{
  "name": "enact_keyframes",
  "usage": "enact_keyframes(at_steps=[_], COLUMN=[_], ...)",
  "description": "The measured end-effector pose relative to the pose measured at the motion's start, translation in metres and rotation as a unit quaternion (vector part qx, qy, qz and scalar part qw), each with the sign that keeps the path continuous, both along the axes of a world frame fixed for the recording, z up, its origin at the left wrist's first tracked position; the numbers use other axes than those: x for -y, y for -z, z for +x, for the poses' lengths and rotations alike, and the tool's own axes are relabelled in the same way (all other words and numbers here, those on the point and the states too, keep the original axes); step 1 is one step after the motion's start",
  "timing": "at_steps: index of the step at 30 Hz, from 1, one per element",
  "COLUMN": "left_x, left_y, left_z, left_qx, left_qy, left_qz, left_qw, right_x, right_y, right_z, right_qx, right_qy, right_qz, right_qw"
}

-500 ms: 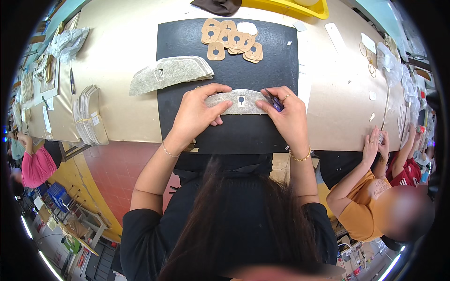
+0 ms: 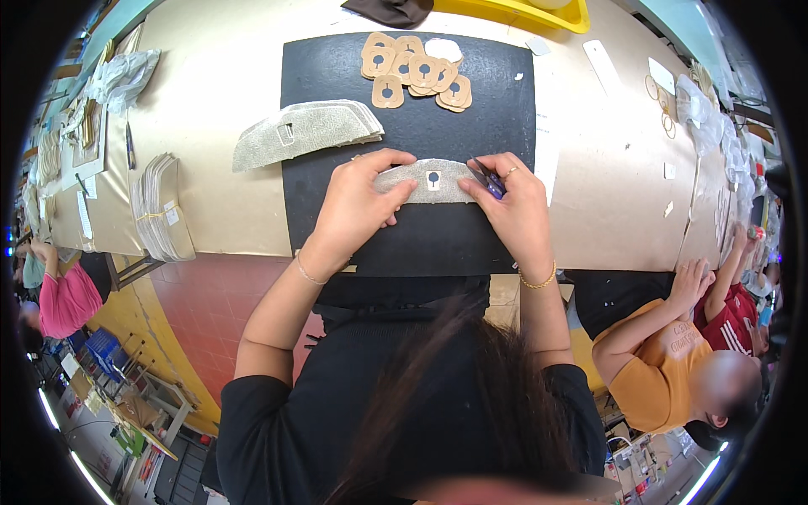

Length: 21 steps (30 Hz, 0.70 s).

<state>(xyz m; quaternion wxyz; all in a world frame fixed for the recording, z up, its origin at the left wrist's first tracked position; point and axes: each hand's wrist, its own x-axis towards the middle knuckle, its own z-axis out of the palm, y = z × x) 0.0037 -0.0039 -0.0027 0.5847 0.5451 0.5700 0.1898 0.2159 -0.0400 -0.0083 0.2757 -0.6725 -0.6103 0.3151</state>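
A curved grey textured piece [image 2: 452, 183] lies across the middle of the black mat, with a small light-framed, keyhole-shaped cutout at its centre. My left hand [image 2: 358, 195] grips its left end, thumb on top. On the opposite end, the thumb of my right hand [image 2: 518, 206] presses down with the fingers behind. That same hand also keeps a small purple-handled tool [image 2: 496, 185] with a dark pointed tip tucked in its fingers. Beyond lies a heap of tan pieces [image 2: 388, 92] with keyhole openings. A stack of similar grey curved pieces [image 2: 324, 130] sits to the left.
The black mat [image 2: 328, 67] covers part of a paper-covered table [image 2: 219, 215]. A banded bundle of strips [image 2: 156, 206] lies farther left. A yellow tray [image 2: 505, 13] and a dark brown item [image 2: 391, 10] stand at the back. A co-worker in orange [image 2: 652, 366] sits at the right.
The grey piece and both hands have barely shifted; the tool's tip has turned slightly. The co-worker at the right has moved their head and hands.
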Motion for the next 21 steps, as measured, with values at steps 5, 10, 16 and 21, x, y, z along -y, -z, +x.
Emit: enact_keyframes(at_steps=[5, 10, 16, 21], left_x=[0.003, 0.010, 0.017, 0.017], left_y=[0.007, 0.007, 0.008, 0.024], left_z=[0.000, 0.004, 0.000, -0.010], left_qx=[-0.036, -0.183, -0.256, -0.143], left_qy=[0.024, 0.085, 0.165, 0.273], left_qz=[0.069, 0.274, 0.463, 0.530], left_qw=[0.997, 0.940, 0.832, 0.790], right_x=[0.000, -0.001, -0.001, -0.001], right_y=[-0.001, -0.001, -0.001, -0.003], right_z=[-0.001, -0.001, 0.000, -0.001], right_qx=[0.013, 0.013, 0.010, 0.010], right_qy=[-0.004, -0.006, -0.007, -0.008], right_qz=[0.016, 0.009, 0.008, -0.006], right_qw=[1.000, 1.000, 1.000, 1.000])
